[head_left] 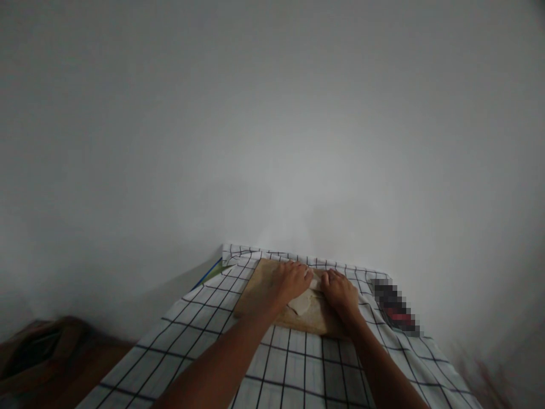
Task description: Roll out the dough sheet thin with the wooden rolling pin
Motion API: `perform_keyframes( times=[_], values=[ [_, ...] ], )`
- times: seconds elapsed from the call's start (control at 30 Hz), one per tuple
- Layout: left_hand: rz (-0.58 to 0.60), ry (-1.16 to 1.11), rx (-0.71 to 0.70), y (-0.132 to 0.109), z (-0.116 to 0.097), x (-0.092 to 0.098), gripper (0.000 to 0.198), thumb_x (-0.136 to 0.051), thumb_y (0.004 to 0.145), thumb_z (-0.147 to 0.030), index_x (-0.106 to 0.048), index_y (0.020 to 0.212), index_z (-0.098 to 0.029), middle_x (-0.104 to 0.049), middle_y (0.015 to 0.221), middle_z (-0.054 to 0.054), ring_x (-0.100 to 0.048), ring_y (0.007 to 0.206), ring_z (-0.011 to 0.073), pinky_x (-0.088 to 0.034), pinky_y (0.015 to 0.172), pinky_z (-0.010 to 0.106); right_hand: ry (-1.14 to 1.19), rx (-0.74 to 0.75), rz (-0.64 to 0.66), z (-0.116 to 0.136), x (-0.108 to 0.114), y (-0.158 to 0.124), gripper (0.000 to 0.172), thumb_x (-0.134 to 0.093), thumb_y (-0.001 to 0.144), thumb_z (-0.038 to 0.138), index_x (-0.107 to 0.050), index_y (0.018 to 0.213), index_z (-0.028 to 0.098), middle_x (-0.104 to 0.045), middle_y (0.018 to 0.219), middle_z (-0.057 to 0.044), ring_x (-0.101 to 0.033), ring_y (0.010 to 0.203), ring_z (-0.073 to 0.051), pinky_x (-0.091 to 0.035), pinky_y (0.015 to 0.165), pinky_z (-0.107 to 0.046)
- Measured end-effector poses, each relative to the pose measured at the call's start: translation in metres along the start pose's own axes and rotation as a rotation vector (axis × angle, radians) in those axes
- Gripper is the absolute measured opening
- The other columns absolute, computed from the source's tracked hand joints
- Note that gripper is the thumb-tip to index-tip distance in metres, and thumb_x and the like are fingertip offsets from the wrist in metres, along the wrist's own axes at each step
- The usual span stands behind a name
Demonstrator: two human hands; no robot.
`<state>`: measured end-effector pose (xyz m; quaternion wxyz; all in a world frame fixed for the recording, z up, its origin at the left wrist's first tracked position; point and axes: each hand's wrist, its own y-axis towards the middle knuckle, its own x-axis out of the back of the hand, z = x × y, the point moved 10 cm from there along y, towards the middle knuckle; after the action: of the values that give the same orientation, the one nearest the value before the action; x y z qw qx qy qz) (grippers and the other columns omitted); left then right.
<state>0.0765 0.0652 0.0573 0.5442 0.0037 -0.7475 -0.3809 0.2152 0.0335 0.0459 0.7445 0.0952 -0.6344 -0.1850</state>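
A wooden board lies on the table with a flat, pale sheet of dough on it. Just beyond the dough, a short pale stretch of what looks like a rolling pin shows between my hands. My left hand is closed over its left end, fingers curled. At the other end, my right hand is closed too, its wrist bent inward. Both hands hide most of the pin and part of the board's far side.
A white cloth with dark checks covers the table, which stands against a plain grey wall. To the right lies a dark, pixelated object with some red. A brown box-like thing is at the lower left.
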Motion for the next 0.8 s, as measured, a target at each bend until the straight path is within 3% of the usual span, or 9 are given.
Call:
perform_keyframes(
  times=[0.13, 0.63, 0.8],
  values=[
    [0.023, -0.014, 0.000, -0.003, -0.003, 0.004, 0.028, -0.046, 0.101, -0.031, -0.071, 0.099, -0.020, -0.073, 0.101, 0.013, -0.063, 0.099, 0.0253, -0.041, 0.091, 0.040, -0.005, 0.022, -0.007, 0.003, 0.002, -0.004, 0.044, -0.027, 0.104, 0.034, -0.069, 0.110, 0.019, -0.068, 0.126, -0.010, -0.062, 0.114, -0.022, -0.045, 0.093, -0.031],
    [-0.029, -0.075, 0.005, -0.023, -0.011, 0.021, 0.029, -0.049, 0.099, -0.033, -0.074, 0.104, -0.021, -0.074, 0.113, 0.009, -0.062, 0.109, 0.0264, -0.039, 0.100, 0.047, -0.011, 0.043, 0.022, 0.012, 0.010, -0.031, 0.045, -0.025, 0.105, 0.034, -0.068, 0.108, 0.021, -0.069, 0.123, -0.009, -0.062, 0.115, -0.021, -0.046, 0.090, -0.030],
    [-0.033, -0.063, 0.003, -0.032, -0.015, 0.031, 0.027, -0.050, 0.097, -0.034, -0.074, 0.105, -0.026, -0.074, 0.117, 0.007, -0.063, 0.111, 0.0272, -0.040, 0.101, 0.049, 0.019, 0.061, -0.005, 0.014, 0.012, -0.040, 0.045, -0.026, 0.105, 0.032, -0.068, 0.117, 0.020, -0.065, 0.132, -0.009, -0.058, 0.123, -0.021, -0.043, 0.100, -0.031]
  ],
)
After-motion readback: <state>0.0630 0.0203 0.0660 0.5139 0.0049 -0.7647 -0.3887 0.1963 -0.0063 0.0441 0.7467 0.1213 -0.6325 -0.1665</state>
